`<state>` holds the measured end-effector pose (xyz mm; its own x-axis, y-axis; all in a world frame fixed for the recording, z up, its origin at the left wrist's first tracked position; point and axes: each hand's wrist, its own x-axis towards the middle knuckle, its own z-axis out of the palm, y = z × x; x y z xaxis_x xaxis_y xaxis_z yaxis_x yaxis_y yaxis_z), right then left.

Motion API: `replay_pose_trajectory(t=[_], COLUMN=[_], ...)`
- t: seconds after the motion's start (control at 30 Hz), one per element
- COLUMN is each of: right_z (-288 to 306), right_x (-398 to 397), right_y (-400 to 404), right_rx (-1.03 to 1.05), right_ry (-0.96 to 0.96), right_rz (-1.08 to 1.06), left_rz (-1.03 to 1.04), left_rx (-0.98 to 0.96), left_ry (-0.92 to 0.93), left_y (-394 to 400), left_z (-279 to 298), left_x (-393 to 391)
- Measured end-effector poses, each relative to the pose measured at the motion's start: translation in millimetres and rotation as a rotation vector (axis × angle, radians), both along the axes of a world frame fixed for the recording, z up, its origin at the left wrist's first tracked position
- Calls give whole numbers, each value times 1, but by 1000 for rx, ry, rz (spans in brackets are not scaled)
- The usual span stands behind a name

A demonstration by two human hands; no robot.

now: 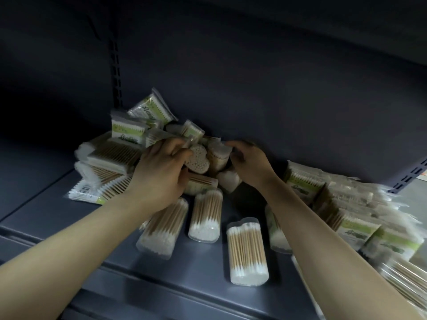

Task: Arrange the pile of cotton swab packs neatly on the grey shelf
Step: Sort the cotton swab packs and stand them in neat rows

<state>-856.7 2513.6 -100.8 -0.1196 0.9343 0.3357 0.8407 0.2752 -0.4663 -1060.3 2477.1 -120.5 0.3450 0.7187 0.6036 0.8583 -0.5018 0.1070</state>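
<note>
Both hands reached into the pile of cotton swab packs (175, 144) at the centre of the frame, against the back of the grey shelf (57, 211). The left hand (159, 174) curled its grip round a heart-shaped tub (196, 161), whose lower half it hid. The right hand (250, 163) was blurred, its fingertips buried among the packs, so its grip could not be told. Three clear tubs (247, 252) lay loose at lower centre; flat bags (360, 227) at right were cut off by the frame edge.
</note>
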Motion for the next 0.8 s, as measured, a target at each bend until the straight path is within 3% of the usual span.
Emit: replay_pose_trajectory(t=[0.2, 0.37, 0.6, 0.8], right_z=[5, 1, -8, -14], right_x=[-4, -3, 2, -1], right_y=[-5, -20, -1, 17], right_rx=[18, -150, 156, 64], right_ry=[125, 13, -48, -73], right_rz=[-1, 128, -11, 56], left_rz=[-5, 10, 49, 39], left_rx=[0, 12, -56, -72], left_ry=[-60, -62, -29, 60], left_y=[6, 4, 7, 13], left_z=[-4, -10, -6, -1], left_x=[-10, -9, -1, 2])
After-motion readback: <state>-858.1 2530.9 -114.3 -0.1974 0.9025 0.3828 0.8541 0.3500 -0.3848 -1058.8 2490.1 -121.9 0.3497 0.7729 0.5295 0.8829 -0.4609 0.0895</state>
